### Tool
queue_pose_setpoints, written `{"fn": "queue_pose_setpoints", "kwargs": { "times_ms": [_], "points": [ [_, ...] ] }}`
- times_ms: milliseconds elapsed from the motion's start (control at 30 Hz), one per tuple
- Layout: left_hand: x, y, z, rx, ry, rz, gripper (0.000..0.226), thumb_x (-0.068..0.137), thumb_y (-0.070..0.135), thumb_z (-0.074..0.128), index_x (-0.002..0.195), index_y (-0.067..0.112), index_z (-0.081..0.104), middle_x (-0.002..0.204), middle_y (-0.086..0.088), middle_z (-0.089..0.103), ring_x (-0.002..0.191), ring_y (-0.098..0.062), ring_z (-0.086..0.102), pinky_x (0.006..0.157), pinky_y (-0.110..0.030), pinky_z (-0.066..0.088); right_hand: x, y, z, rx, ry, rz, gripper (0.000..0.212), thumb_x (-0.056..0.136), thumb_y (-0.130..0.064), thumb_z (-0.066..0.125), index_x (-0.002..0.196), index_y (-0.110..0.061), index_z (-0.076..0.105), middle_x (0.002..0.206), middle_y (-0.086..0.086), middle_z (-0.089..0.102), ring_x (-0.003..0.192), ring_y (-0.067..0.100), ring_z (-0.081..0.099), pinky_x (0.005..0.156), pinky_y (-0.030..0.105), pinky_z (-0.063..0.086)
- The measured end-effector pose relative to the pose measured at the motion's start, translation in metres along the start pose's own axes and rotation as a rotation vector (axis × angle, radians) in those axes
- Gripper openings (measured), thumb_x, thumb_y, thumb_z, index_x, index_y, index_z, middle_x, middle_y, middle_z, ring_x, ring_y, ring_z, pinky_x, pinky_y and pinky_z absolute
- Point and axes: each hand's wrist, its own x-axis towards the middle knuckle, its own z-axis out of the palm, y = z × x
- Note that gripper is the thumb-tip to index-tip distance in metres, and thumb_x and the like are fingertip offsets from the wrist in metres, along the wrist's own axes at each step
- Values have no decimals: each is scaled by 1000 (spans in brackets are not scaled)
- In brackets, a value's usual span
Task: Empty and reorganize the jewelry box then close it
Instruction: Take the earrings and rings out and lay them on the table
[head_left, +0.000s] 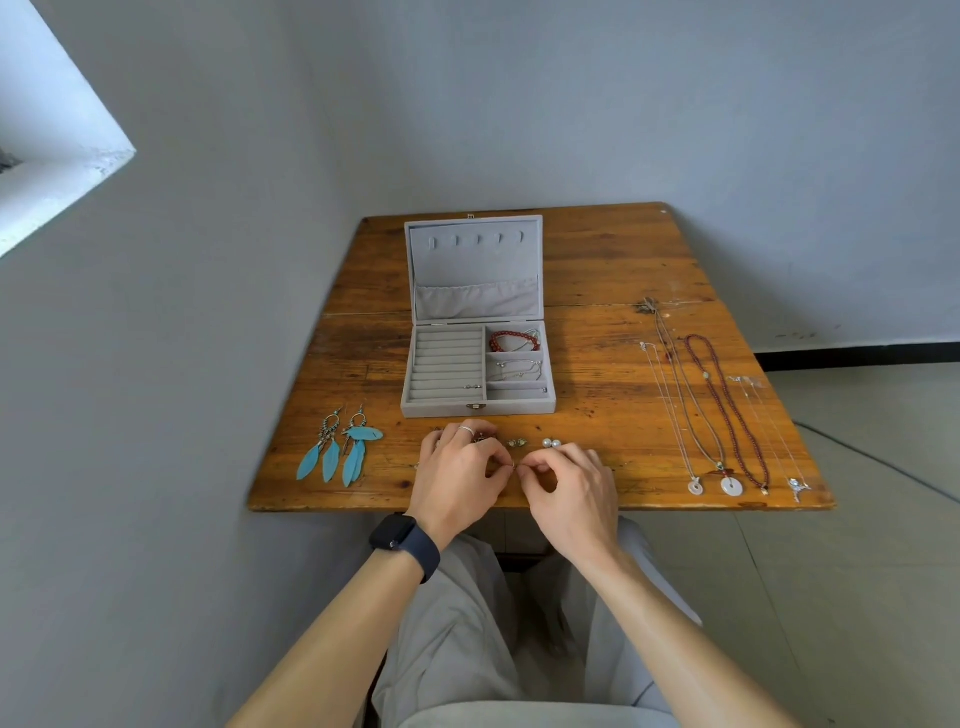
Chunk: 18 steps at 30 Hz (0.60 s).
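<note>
Where the fingers (500, 458) meet, a small piece (514, 467) sits pinched.

worn wooden tabletop (597, 270) against a grey wall (519, 104)
white window ledge (52, 171) at upper left; pale tiled floor (857, 571) at right.

Left hand (457, 478) and right hand (571, 493) fingertip to fingertip, palms down, pinching a tiny piece (513, 465).

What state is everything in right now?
jewelry box: open, lid upright
red bracelet: inside box, back right
feather earrings: out, on table left
necklaces: laid out on table right
pearl studs: on table before box
left hand: pinching small piece
right hand: pinching same small piece
</note>
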Motion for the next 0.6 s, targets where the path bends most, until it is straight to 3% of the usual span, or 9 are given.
{"fn": "queue_pose_setpoints", "kwargs": {
  "times_ms": [600],
  "points": [
    [-1, 1, -1, 18, -1, 3, 16, 94, 41, 58, 104, 36, 71, 136, 10, 53, 129, -14, 43, 114, -39, 23, -1, 1, -3, 22, -14, -10, 22, 85, -32, 75, 106, -27, 77, 98, -8, 64, 92, 19, 58, 76, 36, 48]
  ]
}}
